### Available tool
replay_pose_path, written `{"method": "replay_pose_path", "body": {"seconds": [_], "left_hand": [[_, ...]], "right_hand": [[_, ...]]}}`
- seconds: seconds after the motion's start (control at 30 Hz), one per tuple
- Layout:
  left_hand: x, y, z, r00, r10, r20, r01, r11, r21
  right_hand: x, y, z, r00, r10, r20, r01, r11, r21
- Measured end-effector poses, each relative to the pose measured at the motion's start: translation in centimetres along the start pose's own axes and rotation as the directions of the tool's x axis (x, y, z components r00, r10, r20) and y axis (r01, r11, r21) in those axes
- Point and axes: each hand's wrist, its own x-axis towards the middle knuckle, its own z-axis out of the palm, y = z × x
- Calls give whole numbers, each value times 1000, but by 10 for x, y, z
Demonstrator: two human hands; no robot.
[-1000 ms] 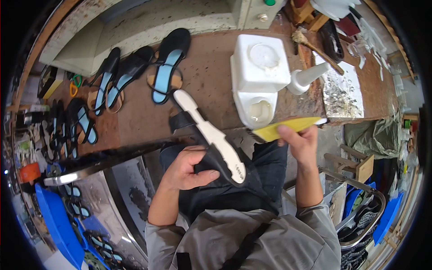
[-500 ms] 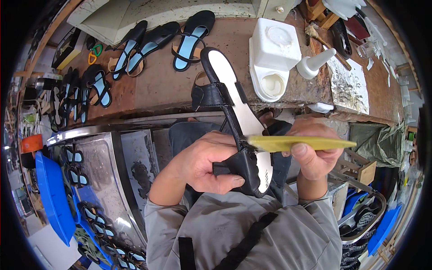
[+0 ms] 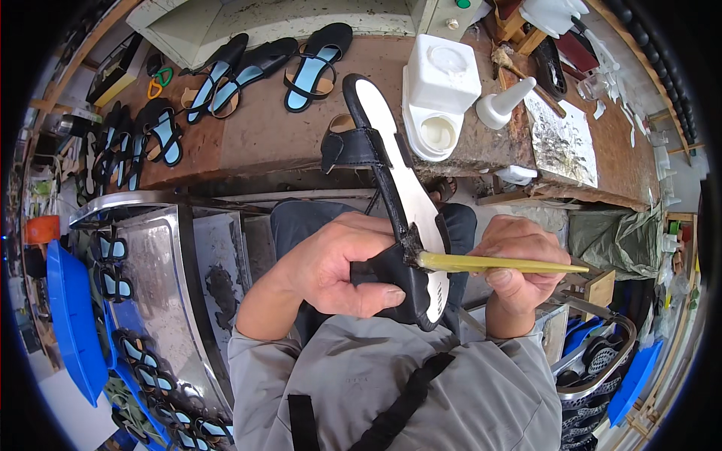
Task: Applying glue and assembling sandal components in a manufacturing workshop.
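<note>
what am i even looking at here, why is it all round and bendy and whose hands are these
This is one picture from a wide fisheye camera worn on a person's head, looking down at their own two bare hands. That lens bends straight edges near the rim.

The left hand grips a black sandal with a white insole, its heel end toward the person's lap. The right hand holds a yellow brush handle, with the brush end against the sandal's edge.

In front lies a brown wooden workbench. On it sit several black sandals with light blue insoles, a white square plastic container and a white squeeze bottle with a cone tip. At the left, more sandals lie on a shiny metal tray.
</note>
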Motion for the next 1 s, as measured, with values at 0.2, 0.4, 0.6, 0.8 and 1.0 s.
{"method": "replay_pose_path", "body": {"seconds": [0.2,0.4,0.6,0.8,1.0], "left_hand": [[-1,3,5,1000,-9,-4,8,999,-33],[0,4,9,1000,-31,1,31,997,-67],[-2,0,13,999,-33,-38,28,994,-108],[-2,2,16,995,-80,-59,72,989,-130],[-3,7,22,992,-88,-88,68,976,-206]], "right_hand": [[-10,-6,-2,1000,-30,1,30,999,41],[-18,-10,-5,997,-77,16,77,996,44],[-24,-11,-9,988,-147,53,144,988,50],[-32,-10,-19,968,-228,108,218,971,94],[-16,-11,-20,991,-58,117,33,978,205]]}}
